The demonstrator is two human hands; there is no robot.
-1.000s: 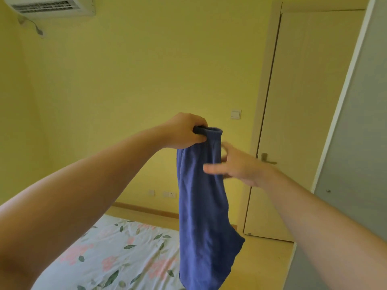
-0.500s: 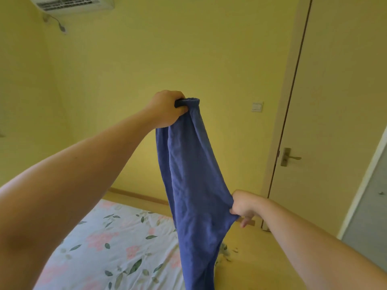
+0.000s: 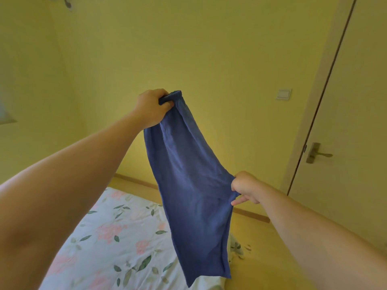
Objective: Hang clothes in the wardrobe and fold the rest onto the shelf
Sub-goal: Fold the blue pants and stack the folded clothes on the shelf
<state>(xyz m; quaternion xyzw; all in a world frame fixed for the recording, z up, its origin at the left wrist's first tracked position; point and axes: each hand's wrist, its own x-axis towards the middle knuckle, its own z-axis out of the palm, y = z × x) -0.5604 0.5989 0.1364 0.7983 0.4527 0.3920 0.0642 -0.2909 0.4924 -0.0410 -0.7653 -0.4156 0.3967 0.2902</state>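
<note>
**Blue shorts held up by two hands over the bed**

The blue shorts (image 3: 188, 185) hang in the air in front of the yellow wall (image 3: 209, 49), their long axis running from upper left to lower right, close to upright but leaning. The gathered elastic waistband is at the top; the leg hem is at the bottom, hanging free above the edge of the bed (image 3: 104, 237).

The left hand (image 3: 151, 107) is raised and clenched around the bunched waistband, which sticks out to the right of the fist as a short dark roll. The right hand (image 3: 245, 188) is lower and to the right, pinching the garment's right edge about halfway down, with one finger pointing out below the fabric. That pull draws the cloth sideways into a point, so the shorts widen from the narrow waistband to this corner and then narrow a little toward the hem.

The fabric is a plain mid-blue, soft and lightly creased, folded flat so that the two legs lie together. A seam runs down the right side to the hem.

The bed beneath carries a pale sheet printed with pink flowers and green leaves. A closed door (image 3: 356, 122) with a lever handle (image 3: 316, 153) stands to the right, and a light switch (image 3: 283, 94) sits on the wall beside it.
</note>
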